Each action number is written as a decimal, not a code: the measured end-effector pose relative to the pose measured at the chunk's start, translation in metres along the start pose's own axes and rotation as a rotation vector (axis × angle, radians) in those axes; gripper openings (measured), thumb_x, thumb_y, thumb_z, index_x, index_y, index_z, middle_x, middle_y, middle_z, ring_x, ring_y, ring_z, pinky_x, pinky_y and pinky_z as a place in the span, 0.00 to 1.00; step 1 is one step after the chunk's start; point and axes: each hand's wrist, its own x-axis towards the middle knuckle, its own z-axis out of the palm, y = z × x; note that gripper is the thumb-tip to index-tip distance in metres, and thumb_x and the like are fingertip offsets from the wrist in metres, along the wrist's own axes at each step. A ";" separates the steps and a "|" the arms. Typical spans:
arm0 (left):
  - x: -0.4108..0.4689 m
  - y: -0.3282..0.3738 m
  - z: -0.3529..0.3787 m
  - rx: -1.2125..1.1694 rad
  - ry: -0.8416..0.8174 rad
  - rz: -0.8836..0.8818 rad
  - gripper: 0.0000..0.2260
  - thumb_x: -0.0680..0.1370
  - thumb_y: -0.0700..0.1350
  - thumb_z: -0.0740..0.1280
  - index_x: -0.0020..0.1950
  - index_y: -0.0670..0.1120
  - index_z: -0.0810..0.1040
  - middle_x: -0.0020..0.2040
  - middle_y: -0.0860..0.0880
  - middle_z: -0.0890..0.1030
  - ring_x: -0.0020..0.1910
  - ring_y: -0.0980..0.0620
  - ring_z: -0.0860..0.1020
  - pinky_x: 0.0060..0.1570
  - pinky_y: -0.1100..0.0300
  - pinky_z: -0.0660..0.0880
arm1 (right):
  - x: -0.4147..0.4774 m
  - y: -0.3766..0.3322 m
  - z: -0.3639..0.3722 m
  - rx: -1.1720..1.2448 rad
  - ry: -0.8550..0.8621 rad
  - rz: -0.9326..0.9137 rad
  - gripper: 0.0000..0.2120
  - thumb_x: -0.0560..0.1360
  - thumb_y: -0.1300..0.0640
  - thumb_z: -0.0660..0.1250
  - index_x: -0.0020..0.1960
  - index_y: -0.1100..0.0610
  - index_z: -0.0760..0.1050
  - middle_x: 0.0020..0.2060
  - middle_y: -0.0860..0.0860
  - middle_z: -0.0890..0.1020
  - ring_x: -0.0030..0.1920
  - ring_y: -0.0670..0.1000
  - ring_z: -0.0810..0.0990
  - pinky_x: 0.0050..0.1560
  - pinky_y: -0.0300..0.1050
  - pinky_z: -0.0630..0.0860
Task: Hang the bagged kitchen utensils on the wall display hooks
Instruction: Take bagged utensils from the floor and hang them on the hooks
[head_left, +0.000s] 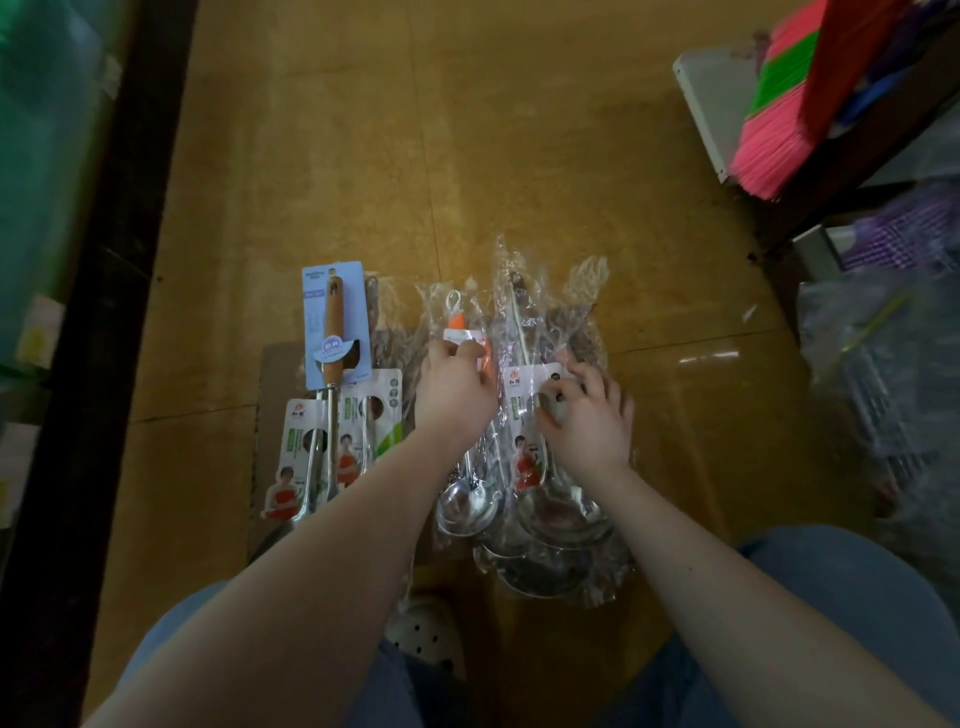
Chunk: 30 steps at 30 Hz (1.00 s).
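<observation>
Left hand (457, 387) gripped the orange-handled ladle (469, 501) through its bag; right hand (587, 410) pinched a carded ladle (563, 514), both lying on the floor (519, 156). Film likely slippery and crinkly, steel stiff and bowl-heavy; best held at the handle end.

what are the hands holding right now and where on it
Left hand grips the bagged orange-handled ladle by its handle. Right hand pinches the bagged steel ladle at its card label. Both ladles lie on the floor.
</observation>
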 end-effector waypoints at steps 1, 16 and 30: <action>0.001 0.002 0.001 -0.019 0.017 0.000 0.17 0.79 0.41 0.60 0.68 0.45 0.71 0.67 0.42 0.65 0.64 0.41 0.69 0.64 0.45 0.70 | 0.001 0.000 0.000 0.012 -0.007 0.014 0.15 0.77 0.46 0.63 0.61 0.48 0.74 0.72 0.47 0.63 0.73 0.55 0.56 0.73 0.55 0.52; -0.123 0.141 -0.186 -0.138 -0.031 -0.175 0.15 0.79 0.40 0.59 0.66 0.46 0.72 0.69 0.43 0.64 0.44 0.49 0.74 0.41 0.58 0.71 | -0.118 -0.067 -0.233 0.142 -0.133 0.161 0.18 0.78 0.48 0.60 0.67 0.48 0.70 0.69 0.47 0.68 0.70 0.53 0.63 0.68 0.52 0.59; -0.237 0.377 -0.320 -0.090 -0.238 0.189 0.12 0.81 0.43 0.59 0.62 0.44 0.75 0.56 0.48 0.79 0.43 0.55 0.75 0.37 0.68 0.69 | -0.229 -0.087 -0.516 0.406 0.124 0.311 0.19 0.77 0.52 0.63 0.67 0.49 0.68 0.65 0.47 0.73 0.67 0.53 0.67 0.66 0.53 0.62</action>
